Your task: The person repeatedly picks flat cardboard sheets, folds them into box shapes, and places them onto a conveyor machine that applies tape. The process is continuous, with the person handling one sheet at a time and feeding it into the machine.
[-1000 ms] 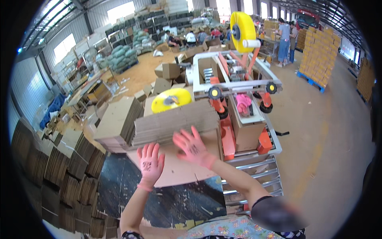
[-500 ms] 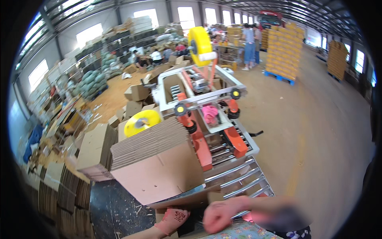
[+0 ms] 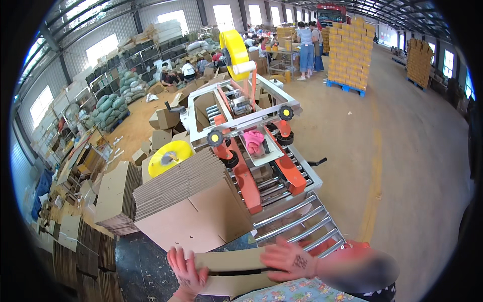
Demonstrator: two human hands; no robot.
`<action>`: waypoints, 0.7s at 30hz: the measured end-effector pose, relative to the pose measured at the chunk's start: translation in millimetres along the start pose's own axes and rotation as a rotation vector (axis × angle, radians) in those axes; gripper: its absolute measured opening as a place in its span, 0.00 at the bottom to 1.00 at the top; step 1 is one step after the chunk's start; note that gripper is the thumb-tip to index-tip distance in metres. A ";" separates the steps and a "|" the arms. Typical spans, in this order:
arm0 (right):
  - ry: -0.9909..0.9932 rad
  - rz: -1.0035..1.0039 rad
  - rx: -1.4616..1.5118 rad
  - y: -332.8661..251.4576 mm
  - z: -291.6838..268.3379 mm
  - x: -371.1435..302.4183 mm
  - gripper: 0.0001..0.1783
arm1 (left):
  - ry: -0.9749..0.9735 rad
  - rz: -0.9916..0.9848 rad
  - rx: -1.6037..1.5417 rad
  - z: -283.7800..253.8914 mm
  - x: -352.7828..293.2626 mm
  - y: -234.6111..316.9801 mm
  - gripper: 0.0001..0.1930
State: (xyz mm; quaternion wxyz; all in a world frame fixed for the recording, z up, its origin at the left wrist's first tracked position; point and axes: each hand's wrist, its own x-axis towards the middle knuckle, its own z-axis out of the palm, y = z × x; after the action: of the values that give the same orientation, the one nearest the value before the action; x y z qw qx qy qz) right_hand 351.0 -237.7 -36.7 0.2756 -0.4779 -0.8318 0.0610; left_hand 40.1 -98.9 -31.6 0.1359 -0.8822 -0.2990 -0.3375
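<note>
Low in the view, a brown cardboard box lies close against me. Its two long flaps are folded inward, with a narrow dark gap between them. My left hand is at the box's left end, fingers spread and pointing up, thumb beside the flap edge. Flat across the right end of the flaps rests my right hand, its fingers stretched to the left. Both hands look pinkish with dark print on the back. Just beyond the box stands a thick stack of flattened cartons.
A carton-sealing machine with a yellow tape roll stands ahead, fed by a roller conveyor. Another yellow roll lies behind the carton stack. More flat cartons stand left. A loaded pallet and people are farther off.
My left hand has come up out of the box to its left end and opened. My right hand has flattened onto the flaps, which are now folded over. The view has shifted slightly.
</note>
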 end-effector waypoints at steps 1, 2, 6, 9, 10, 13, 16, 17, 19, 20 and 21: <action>0.092 0.074 0.062 1.3 10.5 -21.7 0.21 | -0.247 -0.289 -0.342 12.2 3.5 -2.3 0.22; 0.166 0.163 0.134 -0.5 20.2 -38.5 0.19 | -0.468 -0.491 -0.633 22.7 17.6 3.7 0.23; 0.620 0.451 0.108 7.6 4.0 -95.2 0.15 | -1.021 -0.653 -1.056 87.5 146.8 59.4 0.29; 0.833 0.625 -0.229 12.0 17.4 -126.1 0.16 | -0.782 -0.132 -1.123 164.5 195.2 114.9 0.21; 0.873 0.699 -0.345 17.1 24.0 -132.0 0.17 | -0.709 -0.012 -1.117 192.6 210.3 129.7 0.18; 0.842 0.776 -0.494 71.1 40.4 -78.8 0.18 | -0.297 0.050 -0.662 249.3 248.1 150.9 0.15; 1.086 0.637 -0.469 155.3 60.9 6.2 0.15 | -0.068 0.305 -0.671 240.2 237.0 148.2 0.15; 1.148 0.548 -0.427 173.2 65.7 14.0 0.15 | -0.059 0.346 -0.634 222.2 219.4 136.5 0.15; 1.087 0.615 -0.525 181.3 64.2 41.3 0.15 | -0.154 0.288 -0.606 195.2 172.9 98.6 0.14; 1.054 0.633 -0.572 182.1 63.3 62.0 0.15 | -0.247 0.177 -0.618 182.1 143.0 71.4 0.13; 0.785 0.568 -0.248 158.9 51.4 98.2 0.17 | -0.438 -0.079 -0.640 174.7 111.9 42.6 0.13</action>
State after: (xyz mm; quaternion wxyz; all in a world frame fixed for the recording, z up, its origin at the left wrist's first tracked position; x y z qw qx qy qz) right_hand 407.0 -62.8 -98.6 0.4814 -0.7018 -0.5031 -0.1502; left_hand 222.8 -6.4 -85.9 -0.2265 -0.9189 -0.2342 -0.2226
